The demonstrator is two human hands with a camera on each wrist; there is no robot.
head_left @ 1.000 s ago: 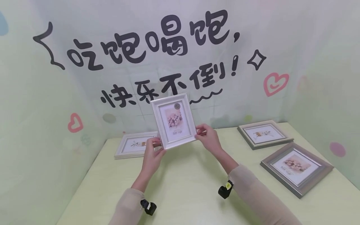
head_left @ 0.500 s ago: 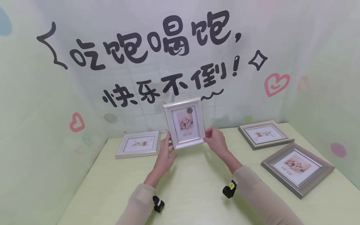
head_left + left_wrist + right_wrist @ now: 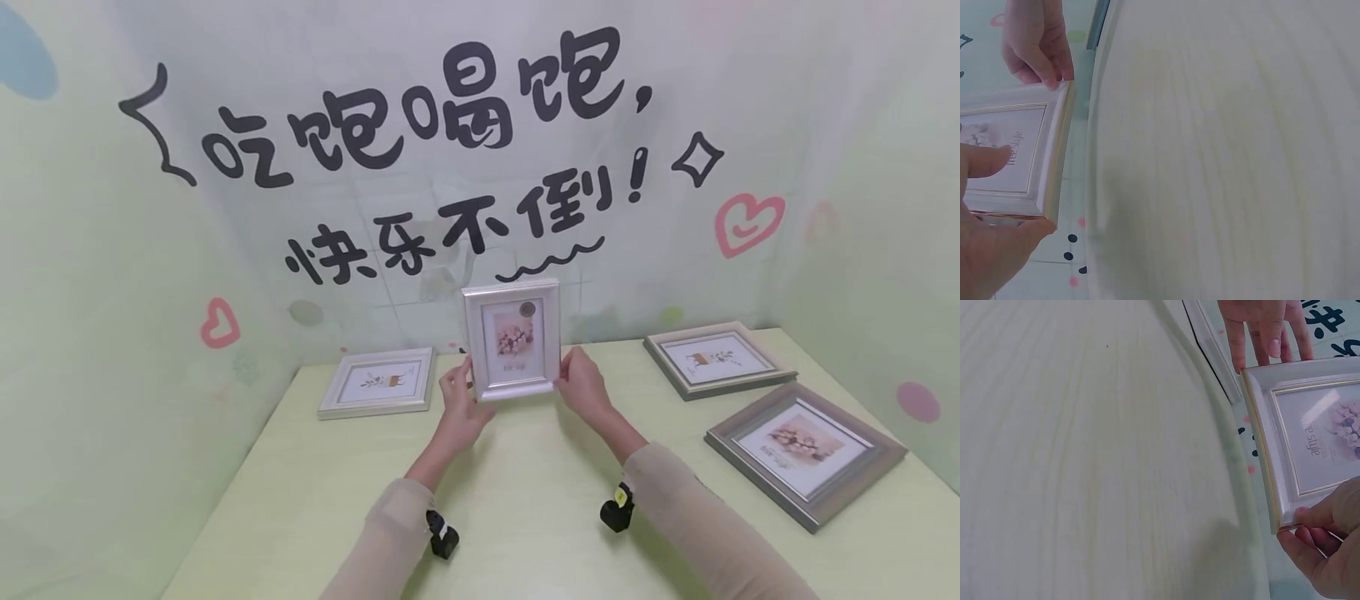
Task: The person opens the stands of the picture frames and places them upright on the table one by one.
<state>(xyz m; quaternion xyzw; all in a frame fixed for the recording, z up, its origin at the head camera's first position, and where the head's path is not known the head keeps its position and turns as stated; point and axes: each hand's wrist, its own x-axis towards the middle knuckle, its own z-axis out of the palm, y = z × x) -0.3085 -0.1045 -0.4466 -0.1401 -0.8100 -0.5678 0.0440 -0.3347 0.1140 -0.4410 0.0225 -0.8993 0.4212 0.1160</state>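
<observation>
We locate the white picture frame (image 3: pixel 512 340) roughly upright above the bench (image 3: pixel 525 508), its floral print facing the head camera. The right hand (image 3: pixel 587 390) pinches the lower right corner, thumb on the front face. We note the left hand (image 3: pixel 461 408) with fingers extended against the left edge and thumb held away from it. Left of this hand, a second white frame (image 3: pixel 378 383) lies flat. On the right side we find a beige frame (image 3: pixel 718 358) and, just nearer, a grey-brown frame (image 3: pixel 806 454), both flat and face up. Black lettering (image 3: pixel 477 225) marks the backdrop behind.
</observation>
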